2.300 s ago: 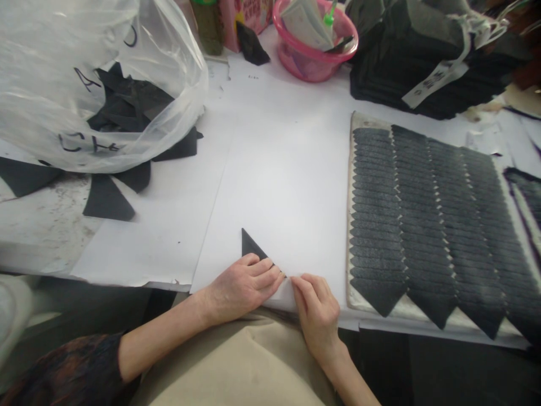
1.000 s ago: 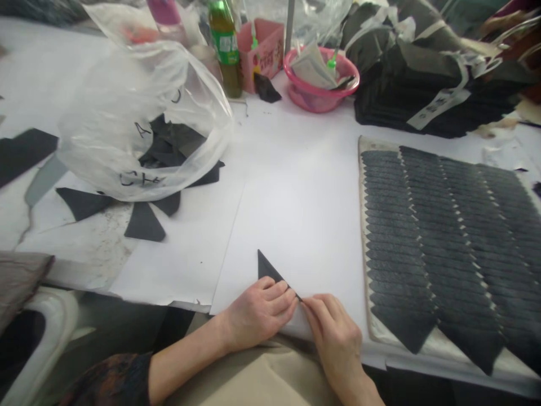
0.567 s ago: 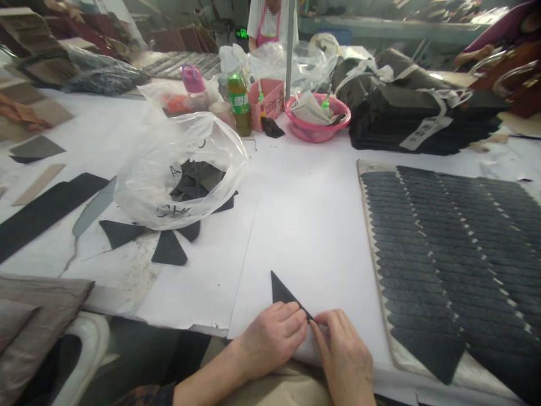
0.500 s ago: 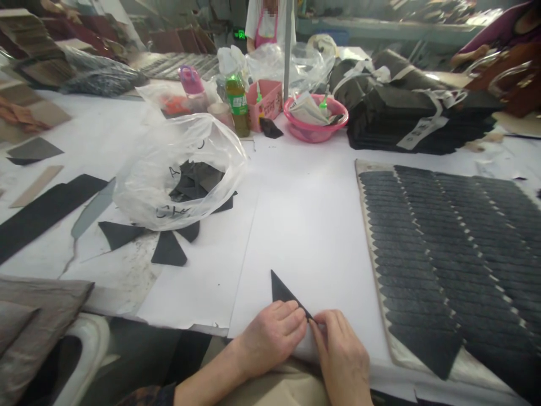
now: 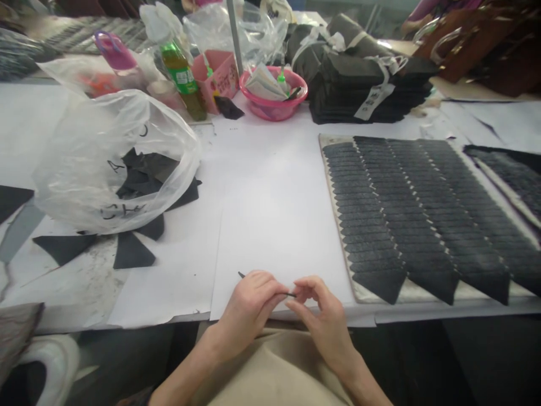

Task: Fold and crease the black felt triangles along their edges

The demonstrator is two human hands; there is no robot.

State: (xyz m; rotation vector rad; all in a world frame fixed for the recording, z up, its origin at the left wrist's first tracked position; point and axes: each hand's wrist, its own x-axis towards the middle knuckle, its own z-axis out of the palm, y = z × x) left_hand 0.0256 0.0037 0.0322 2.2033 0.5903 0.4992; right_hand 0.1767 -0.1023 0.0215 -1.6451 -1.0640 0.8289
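Note:
Near the front edge of the table, my left hand (image 5: 256,299) is closed over a thin black leather-like piece (image 5: 241,274), seen nearly edge-on. Most of it is hidden behind the fingers; one tip sticks out at the left and a narrow end at the right. My right hand (image 5: 323,313) meets that narrow end with curled fingers, thumb and fingertips around it. To the right, a pale board (image 5: 353,282) carries overlapping rows of black pointed pieces (image 5: 380,225). Further left, a clear plastic bag (image 5: 177,141) holds more black pieces (image 5: 146,175).
Loose black pieces (image 5: 133,251) lie in front of the bag. Behind stand a green-labelled bottle (image 5: 183,82), a pink box (image 5: 217,73) and a pink basin (image 5: 274,107). A tied black stack (image 5: 342,93) sits at the back right. A chair arm (image 5: 63,361) is low left.
The view has swung right and down. The black piece has tipped from showing its face to nearly edge-on between my hands, and my right fingers have shifted at its end.

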